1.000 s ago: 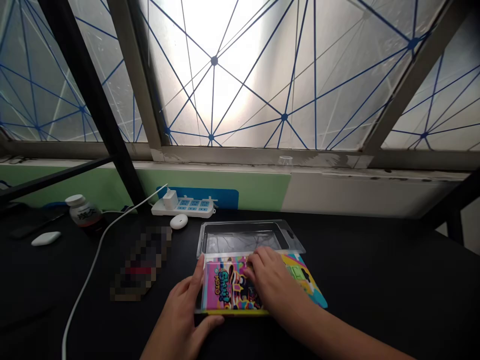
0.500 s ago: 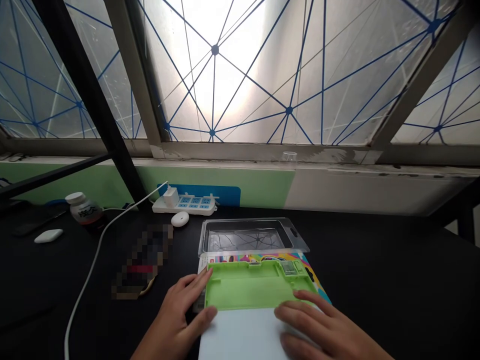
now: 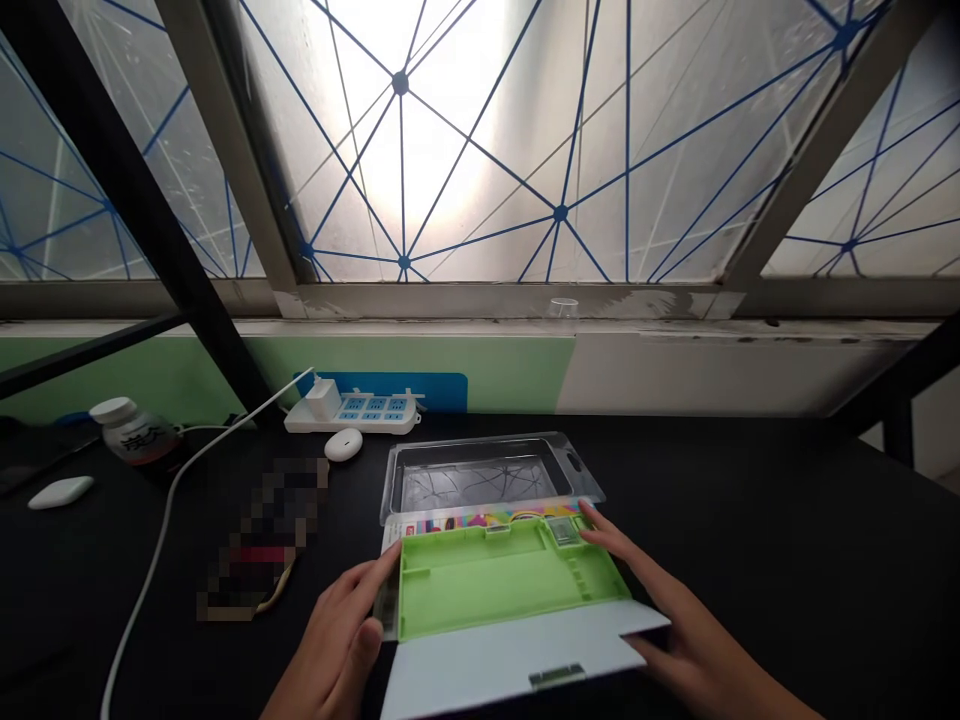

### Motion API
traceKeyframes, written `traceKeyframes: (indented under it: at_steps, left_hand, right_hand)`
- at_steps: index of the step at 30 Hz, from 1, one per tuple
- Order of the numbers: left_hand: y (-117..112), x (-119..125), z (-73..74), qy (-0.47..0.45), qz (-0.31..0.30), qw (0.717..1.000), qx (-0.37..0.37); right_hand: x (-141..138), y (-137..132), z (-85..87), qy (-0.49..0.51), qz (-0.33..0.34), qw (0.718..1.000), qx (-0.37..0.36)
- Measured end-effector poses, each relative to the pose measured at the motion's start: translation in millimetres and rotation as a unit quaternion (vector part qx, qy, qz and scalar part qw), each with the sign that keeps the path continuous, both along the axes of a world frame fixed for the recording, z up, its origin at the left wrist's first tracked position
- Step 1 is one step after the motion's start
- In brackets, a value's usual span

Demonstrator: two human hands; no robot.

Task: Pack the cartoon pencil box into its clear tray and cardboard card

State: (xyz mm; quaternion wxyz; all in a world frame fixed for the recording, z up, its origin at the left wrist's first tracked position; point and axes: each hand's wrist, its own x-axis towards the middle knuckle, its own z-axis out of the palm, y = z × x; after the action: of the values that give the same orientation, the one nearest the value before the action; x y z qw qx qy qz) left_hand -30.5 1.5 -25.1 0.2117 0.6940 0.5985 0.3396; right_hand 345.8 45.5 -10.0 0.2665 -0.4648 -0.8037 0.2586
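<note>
1. The black counter [image 3: 750,540] carries everything; the green tray [image 3: 491,575] lies at its near middle, between both hands.
2. The tray's open side faces up, its long axis running left to right, the right end slightly farther away. A white flap [image 3: 480,655] extends from its near edge, slanting toward the person.
3. Just beyond, the clear plastic shell [image 3: 389,490] lies parallel, its slotted tab at the right. Part of a colourful printed card [image 3: 457,522] shows between shell and tray.
4. The right hand [image 3: 667,615] reaches in from the near right, fingers spread open around the tray's right end: forefinger at the far right corner, thumb by the flap's right edge.
5. The left hand [image 3: 337,635] stands open on the left, fingers straight, tips touching the tray's left edge, thumb apart.
6. Far left of the shell, a white power strip [image 3: 379,410] bears a plugged-in charger [image 3: 324,397].
7. Farther left stands a white-capped bottle [image 3: 135,430] with dark contents.
8. A small grey piece [image 3: 564,531] sits in the tray's far right corner.
</note>
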Motion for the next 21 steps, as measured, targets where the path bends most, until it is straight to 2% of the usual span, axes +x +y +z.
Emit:
traceKeyframes:
  at_steps: [6,11,15,17,21]
  left_hand:
    - [0,1,2.9,-0.009,-0.013,0.999,0.031]
    - [3,-5,-2.3,-0.006,-0.023,0.999,0.028]
    - [5,-9,-5.4,0.033,-0.044,0.997,0.056]
    - [4,-8,-3.4,0.054,-0.044,0.994,0.081]
    - [5,4,14.8,0.066,-0.038,0.984,0.162]
  right_hand:
    - [-1,3,1.5,0.048,-0.067,0.996,-0.033]
    - [2,3,-11.2,0.017,-0.098,0.994,-0.043]
    - [7,3,-27.2,-0.028,-0.111,0.993,0.016]
    - [9,1,-29.3,-0.041,-0.109,0.992,0.054]
    - [8,-1,-12.8,-0.036,-0.095,0.988,0.12]
